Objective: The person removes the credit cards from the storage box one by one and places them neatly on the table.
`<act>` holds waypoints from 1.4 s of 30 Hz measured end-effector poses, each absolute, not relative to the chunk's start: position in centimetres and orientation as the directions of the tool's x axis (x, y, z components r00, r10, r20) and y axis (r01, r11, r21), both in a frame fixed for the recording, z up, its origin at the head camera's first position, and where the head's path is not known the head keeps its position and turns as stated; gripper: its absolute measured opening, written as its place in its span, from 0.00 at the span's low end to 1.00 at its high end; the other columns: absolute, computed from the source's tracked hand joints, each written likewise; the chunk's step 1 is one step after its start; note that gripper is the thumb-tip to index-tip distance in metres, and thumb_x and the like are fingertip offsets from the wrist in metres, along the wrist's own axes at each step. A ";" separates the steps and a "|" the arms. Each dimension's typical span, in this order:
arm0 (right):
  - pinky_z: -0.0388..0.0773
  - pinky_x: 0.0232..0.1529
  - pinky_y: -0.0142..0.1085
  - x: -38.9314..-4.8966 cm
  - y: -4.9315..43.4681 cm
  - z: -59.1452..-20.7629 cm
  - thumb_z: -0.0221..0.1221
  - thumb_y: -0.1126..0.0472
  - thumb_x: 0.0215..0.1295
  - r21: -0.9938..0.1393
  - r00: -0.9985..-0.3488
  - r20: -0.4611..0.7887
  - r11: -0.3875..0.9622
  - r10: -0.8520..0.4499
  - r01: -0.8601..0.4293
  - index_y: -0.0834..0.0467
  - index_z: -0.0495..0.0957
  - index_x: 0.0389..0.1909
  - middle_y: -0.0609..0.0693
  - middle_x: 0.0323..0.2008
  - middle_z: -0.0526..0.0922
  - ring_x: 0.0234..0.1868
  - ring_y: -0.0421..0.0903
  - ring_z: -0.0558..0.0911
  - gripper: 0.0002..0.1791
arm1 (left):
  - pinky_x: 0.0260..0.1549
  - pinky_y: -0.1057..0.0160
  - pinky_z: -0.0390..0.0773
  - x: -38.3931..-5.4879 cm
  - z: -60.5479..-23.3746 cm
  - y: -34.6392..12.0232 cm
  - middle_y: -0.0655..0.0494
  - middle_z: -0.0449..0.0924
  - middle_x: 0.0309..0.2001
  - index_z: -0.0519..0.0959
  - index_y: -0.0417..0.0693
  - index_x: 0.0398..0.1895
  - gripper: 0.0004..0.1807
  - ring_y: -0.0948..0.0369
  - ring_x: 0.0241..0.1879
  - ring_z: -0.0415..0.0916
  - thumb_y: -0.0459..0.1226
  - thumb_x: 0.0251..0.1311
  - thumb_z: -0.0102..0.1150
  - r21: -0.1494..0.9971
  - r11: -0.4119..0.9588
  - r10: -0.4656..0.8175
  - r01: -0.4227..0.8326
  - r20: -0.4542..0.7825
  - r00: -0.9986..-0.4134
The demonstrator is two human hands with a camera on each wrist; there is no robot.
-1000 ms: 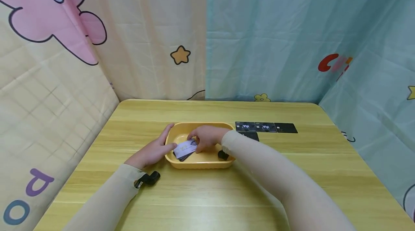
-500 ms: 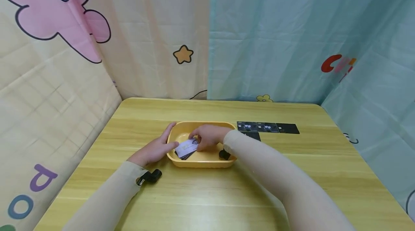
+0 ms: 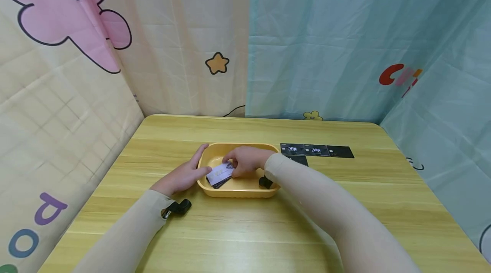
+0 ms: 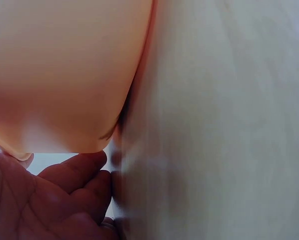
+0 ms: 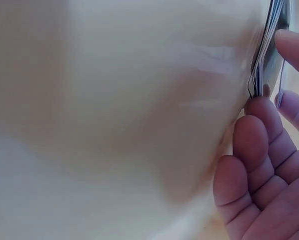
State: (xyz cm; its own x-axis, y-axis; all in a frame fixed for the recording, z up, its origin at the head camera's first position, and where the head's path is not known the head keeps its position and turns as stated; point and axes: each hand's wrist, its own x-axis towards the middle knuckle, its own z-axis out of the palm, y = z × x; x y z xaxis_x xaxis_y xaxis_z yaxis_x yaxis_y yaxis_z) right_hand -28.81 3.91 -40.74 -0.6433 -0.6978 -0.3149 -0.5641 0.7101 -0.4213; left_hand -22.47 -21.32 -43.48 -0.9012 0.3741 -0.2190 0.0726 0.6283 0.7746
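Note:
A yellow plastic tub [image 3: 239, 193] stands mid-table. My left hand [image 3: 182, 178] holds its left end, thumb over the rim and fingers against the outer wall [image 4: 64, 75], as the left wrist view also shows. Inside the tub, a white card [image 3: 219, 173] with faint gold lettering lies on top of darker cards [image 3: 215, 185]. My right hand [image 3: 245, 160] reaches in from the right and pinches the white card at its right end. In the right wrist view, card edges form a thin stack [image 5: 267, 47] beside the thumb and fingers.
Two black Vip cards [image 3: 293, 149] [image 3: 316, 150] and a plain black card [image 3: 340, 151] lie in a row right of the tub. Below them another black card [image 3: 299, 160] is partly hidden by my right sleeve. Printed curtains [image 3: 314, 43] stand behind the table's far edge.
The head view has shifted slightly. Both hands stay at the tub, and the white card has tilted or slid only a little under the right fingers.

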 end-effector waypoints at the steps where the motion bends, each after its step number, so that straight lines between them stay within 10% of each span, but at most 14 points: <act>1: 0.74 0.42 0.34 -28.8 3.9 -40.7 0.69 0.55 0.65 -0.423 -0.645 -0.310 0.709 -0.698 -0.564 0.48 0.80 0.67 0.46 0.36 0.80 0.38 0.43 0.79 0.28 | 0.78 0.31 0.52 -22.5 -43.5 -21.3 0.40 0.45 0.85 0.32 0.72 0.86 0.47 0.37 0.82 0.51 0.55 0.77 0.51 0.777 0.625 0.378 0.077 -0.215 -0.901; 42: 0.71 0.38 0.31 -28.8 3.7 -40.1 0.72 0.60 0.65 -0.511 -0.659 -0.270 0.684 -0.702 -0.520 0.55 0.78 0.68 0.47 0.32 0.76 0.37 0.43 0.76 0.30 | 0.77 0.32 0.54 -22.6 -43.5 -21.5 0.39 0.48 0.84 0.32 0.71 0.86 0.48 0.38 0.81 0.53 0.55 0.76 0.52 0.789 0.609 0.385 0.079 -0.208 -0.899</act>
